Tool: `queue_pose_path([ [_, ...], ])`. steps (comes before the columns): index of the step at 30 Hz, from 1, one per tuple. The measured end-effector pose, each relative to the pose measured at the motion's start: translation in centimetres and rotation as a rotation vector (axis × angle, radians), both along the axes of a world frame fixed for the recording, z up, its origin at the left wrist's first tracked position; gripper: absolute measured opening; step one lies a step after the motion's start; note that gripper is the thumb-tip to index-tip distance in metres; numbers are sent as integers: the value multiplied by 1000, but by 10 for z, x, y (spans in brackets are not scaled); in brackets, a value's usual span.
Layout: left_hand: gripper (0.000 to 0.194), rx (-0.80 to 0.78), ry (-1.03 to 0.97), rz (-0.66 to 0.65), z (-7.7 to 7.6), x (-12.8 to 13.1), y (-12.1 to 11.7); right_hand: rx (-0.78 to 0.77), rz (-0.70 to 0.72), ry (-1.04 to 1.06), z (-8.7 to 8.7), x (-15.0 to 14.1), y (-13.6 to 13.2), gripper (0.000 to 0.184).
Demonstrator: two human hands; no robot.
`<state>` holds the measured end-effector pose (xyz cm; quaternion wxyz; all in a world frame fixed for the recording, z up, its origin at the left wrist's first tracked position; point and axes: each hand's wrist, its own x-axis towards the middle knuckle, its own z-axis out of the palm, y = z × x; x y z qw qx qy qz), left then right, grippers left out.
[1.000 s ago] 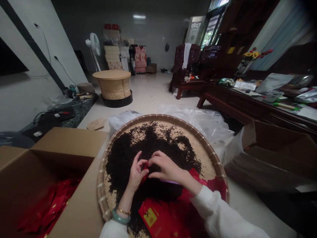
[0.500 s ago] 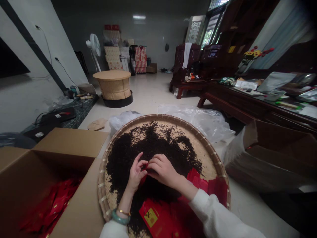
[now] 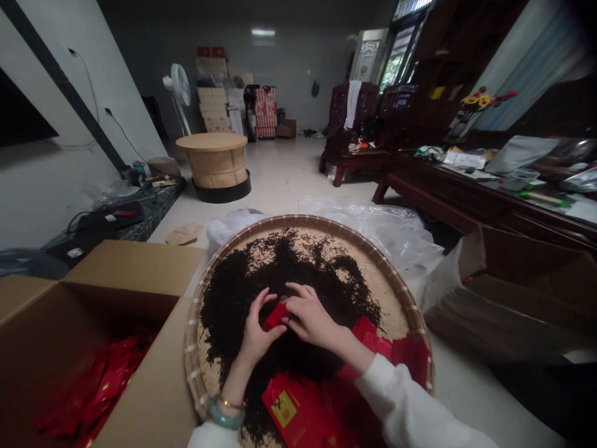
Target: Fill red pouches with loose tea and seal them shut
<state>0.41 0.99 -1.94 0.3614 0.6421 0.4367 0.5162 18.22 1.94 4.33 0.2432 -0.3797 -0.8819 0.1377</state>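
Observation:
A round woven bamboo tray (image 3: 401,292) lies in front of me, spread with dark loose tea leaves (image 3: 280,267). Over its middle, my left hand (image 3: 255,335) and my right hand (image 3: 311,318) both pinch one small red packet (image 3: 276,315) between their fingertips. More red packets (image 3: 298,410) lie heaped on the near part of the tray, and a few (image 3: 382,345) sit to the right of my right wrist. A green bangle and a thin bracelet circle my left wrist.
An open cardboard box (image 3: 112,274) with several red packets (image 3: 93,392) inside stands at the left. Clear plastic bags (image 3: 387,230) lie behind the tray. Another cardboard box (image 3: 513,280) is at the right, beside a dark wooden table (image 3: 466,193). A round bamboo drum (image 3: 214,158) stands farther back.
The red packet was mostly hidden between my fingers and now shows tilted between both hands. My left thumb has shifted under it. My hands stay over the same spot.

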Motion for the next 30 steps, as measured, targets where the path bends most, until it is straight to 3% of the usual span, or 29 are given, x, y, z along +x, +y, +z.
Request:
queue_pose_path([
  [4,65,386,581,276,7,5,-12,-177,-134,51,4,-4,-1,7],
  [7,54,458,715,410,4,14,-18,-225,-221,66,2,-16,-7,5],
  [13,42,457,666,407,-11,14,-14,-237,-259,131,-2,-29,-15,8],
  [18,38,405,518,442,-10,2,-7,-252,-274,428,-16,-5,12,22],
  [19,38,403,480,434,-9,1,-7,-239,-299,394,-19,-1,20,27],
  [22,42,416,398,387,-3,0,-9,-298,-272,100,-27,3,41,71],
  [24,43,410,377,397,-1,1,-11,-321,-229,-89,-28,-5,49,89],
  [26,43,392,375,426,0,1,-12,-273,-202,-192,-29,-16,53,82],
  [30,44,355,391,420,0,-4,-11,-204,-196,-158,-27,-27,56,38],
])
